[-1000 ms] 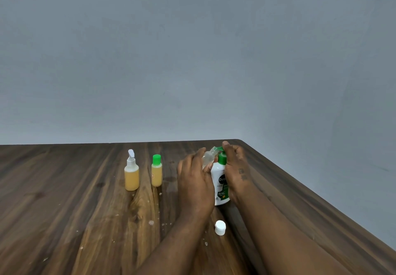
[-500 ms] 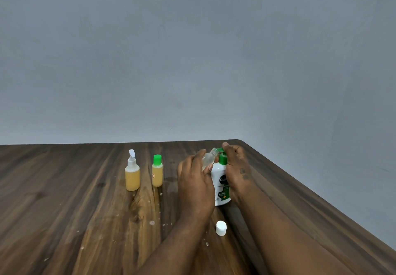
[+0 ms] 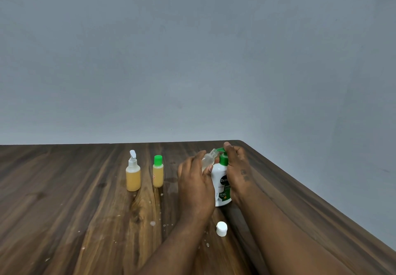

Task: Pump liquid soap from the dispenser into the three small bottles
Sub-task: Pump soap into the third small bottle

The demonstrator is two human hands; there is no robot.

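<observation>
A white soap dispenser [image 3: 221, 185] with a green pump head stands on the wooden table [image 3: 64, 210]. My right hand [image 3: 236, 167] wraps around it from the right, a finger on top of the pump. My left hand [image 3: 196, 180] holds a small clear bottle [image 3: 208, 158] tilted, its open mouth at the pump's nozzle. Two small bottles of yellow soap stand to the left: one with a white flip cap [image 3: 133, 174], one with a green cap [image 3: 158, 171]. A loose white cap [image 3: 221, 228] lies near my forearms.
Small drops and spots of liquid dot the wood between the bottles and my arms. The table's right edge runs diagonally close behind my right arm. A grey wall stands behind the table.
Hardly anything has moved; both hands stay at the dispenser with the clear bottle at the nozzle. The view has shifted slightly.
</observation>
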